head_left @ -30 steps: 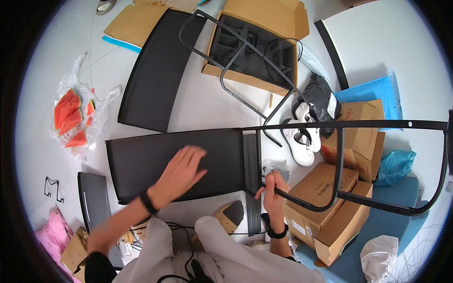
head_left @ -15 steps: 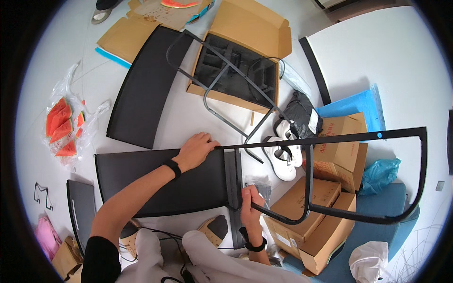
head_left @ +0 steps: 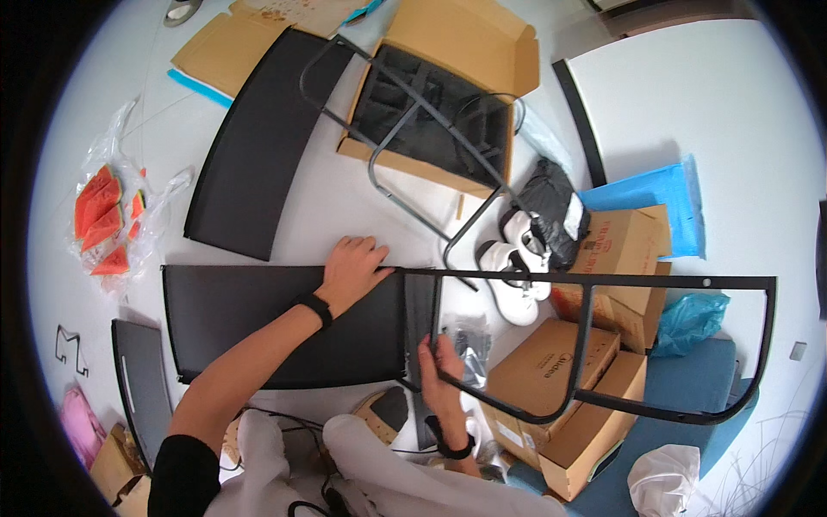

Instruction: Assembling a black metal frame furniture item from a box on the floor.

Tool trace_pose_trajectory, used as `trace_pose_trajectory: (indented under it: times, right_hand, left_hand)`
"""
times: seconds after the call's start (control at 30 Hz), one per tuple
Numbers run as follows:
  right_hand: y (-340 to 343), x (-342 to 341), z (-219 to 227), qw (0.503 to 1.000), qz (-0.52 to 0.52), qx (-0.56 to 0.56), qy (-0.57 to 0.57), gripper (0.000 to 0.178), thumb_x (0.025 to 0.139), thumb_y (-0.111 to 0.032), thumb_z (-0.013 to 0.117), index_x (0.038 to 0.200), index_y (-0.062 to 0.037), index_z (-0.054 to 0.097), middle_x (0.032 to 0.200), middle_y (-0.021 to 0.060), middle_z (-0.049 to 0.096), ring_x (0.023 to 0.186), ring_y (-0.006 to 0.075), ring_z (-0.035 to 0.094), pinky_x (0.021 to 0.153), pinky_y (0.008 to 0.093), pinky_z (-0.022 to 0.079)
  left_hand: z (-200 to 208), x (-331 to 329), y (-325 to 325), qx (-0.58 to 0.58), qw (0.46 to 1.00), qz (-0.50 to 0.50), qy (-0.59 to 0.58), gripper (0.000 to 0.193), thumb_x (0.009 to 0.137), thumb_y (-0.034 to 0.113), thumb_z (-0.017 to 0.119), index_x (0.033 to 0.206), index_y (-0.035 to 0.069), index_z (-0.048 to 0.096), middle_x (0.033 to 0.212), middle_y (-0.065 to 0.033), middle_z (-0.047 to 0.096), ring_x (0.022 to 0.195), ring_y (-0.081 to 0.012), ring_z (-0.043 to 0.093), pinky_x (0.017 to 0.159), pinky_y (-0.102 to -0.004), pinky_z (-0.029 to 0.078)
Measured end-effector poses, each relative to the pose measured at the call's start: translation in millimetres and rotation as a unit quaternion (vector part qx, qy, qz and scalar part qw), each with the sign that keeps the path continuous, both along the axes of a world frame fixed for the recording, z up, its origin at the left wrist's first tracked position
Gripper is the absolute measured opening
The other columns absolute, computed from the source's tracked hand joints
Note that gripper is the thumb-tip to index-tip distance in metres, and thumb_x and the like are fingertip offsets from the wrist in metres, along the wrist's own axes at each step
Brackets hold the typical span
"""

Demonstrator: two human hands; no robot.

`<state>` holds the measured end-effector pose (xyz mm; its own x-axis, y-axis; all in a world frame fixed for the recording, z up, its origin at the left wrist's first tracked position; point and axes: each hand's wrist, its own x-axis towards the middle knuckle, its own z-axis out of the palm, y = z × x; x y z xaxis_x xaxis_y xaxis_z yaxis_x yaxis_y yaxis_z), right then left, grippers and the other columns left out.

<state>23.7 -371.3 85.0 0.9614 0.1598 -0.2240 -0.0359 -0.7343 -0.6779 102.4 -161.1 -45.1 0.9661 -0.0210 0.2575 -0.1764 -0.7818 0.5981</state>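
Observation:
A wide black panel (head_left: 250,323) with a curved lower edge lies in front of me. My left hand (head_left: 353,274) is closed over its upper edge, near its right end. From that end a black metal tube frame (head_left: 655,281) reaches far to the right, with rounded corners and a cross bar. My right hand (head_left: 441,370) is closed round the frame's lower tube, close to the panel. The two meet near a narrow dark strip (head_left: 422,319); whether they are joined there I cannot tell.
Beyond lie a second black panel (head_left: 258,142), another tube frame (head_left: 405,125) and an open carton (head_left: 461,34) with black foam. White shoes (head_left: 514,297), cardboard boxes (head_left: 551,366) and a blue seat (head_left: 689,370) are under or beside the frame. Watermelon slices (head_left: 99,211) rest on plastic at left.
The frame's far right end has swung down toward me, so its upper bar now runs nearly level. My right hand has shifted slightly left. My left hand remains on the panel's edge.

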Motion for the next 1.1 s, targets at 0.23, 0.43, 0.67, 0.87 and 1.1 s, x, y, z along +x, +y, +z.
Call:
trace_pose_trajectory:
  times: [0.23, 0.43, 0.67, 0.87, 1.1]
  right_hand:
    - [5.1, 1.6, -0.1, 0.999, -0.013, 0.032, 0.009, 0.01, 0.099, -0.012, 0.058, 0.095, -0.002, 0.058, 0.064, 0.0045, 0.051, 0.056, 0.012, 0.045, 0.052, 0.0292, 0.037]
    - [10.0, 2.0, 3.5, 0.999, -0.016, 0.039, 0.027, 0.01, 0.099, -0.011, 0.057, 0.097, -0.0019, 0.057, 0.064, 0.0066, 0.052, 0.057, 0.0122, 0.047, 0.053, 0.0298, 0.037]
    - [10.7, -4.5, 6.1, 0.999, 0.008, 0.047, 0.024, 0.012, 0.1, -0.015, 0.054, 0.1, -0.0025, 0.056, 0.072, 0.0114, 0.057, 0.062, 0.0209, 0.055, 0.057, 0.0344, 0.042]
    - [16.9, -6.3, -1.8, 0.995, 0.017, 0.03, 0.091, 0.013, 0.1, -0.016, 0.054, 0.102, -0.0033, 0.058, 0.08, 0.0174, 0.061, 0.071, 0.0332, 0.061, 0.065, 0.039, 0.047]
    - [-25.5, -20.9, -34.3, 0.993, -0.029, 0.113, 0.003, 0.021, 0.105, -0.017, 0.054, 0.114, 0.0012, 0.056, 0.097, 0.0054, 0.058, 0.09, 0.0166, 0.055, 0.078, 0.0307, 0.045]
  left_hand:
    - [-1.7, 1.0, -2.5, -0.012, 1.0, 0.022, 0.001, 0.031, 0.077, 0.027, 0.081, 0.094, 0.009, 0.063, 0.085, -0.0069, 0.06, 0.084, -0.0277, 0.062, 0.076, -0.0403, 0.05]
    - [-1.9, -2.4, 1.3, 0.037, 0.999, -0.005, 0.008, 0.033, 0.08, 0.027, 0.078, 0.101, 0.008, 0.062, 0.093, -0.0094, 0.059, 0.093, -0.0285, 0.06, 0.08, -0.0401, 0.05]
    - [6.4, -5.0, -17.2, 0.03, 0.994, -0.102, 0.005, 0.038, 0.081, 0.032, 0.077, 0.106, 0.007, 0.061, 0.098, -0.0118, 0.057, 0.101, -0.0289, 0.057, 0.084, -0.0398, 0.051]
    - [-20.7, 5.9, -8.0, 0.023, 0.994, -0.095, 0.04, 0.025, 0.091, 0.033, 0.067, 0.104, 0.012, 0.066, 0.09, -0.0108, 0.06, 0.094, -0.0287, 0.063, 0.074, -0.0414, 0.054]
    - [-30.4, 10.5, -59.4, 0.042, 0.995, -0.036, -0.082, 0.011, 0.083, 0.016, 0.06, 0.087, 0.006, 0.063, 0.09, -0.0122, 0.062, 0.092, -0.03, 0.062, 0.083, -0.0415, 0.051]
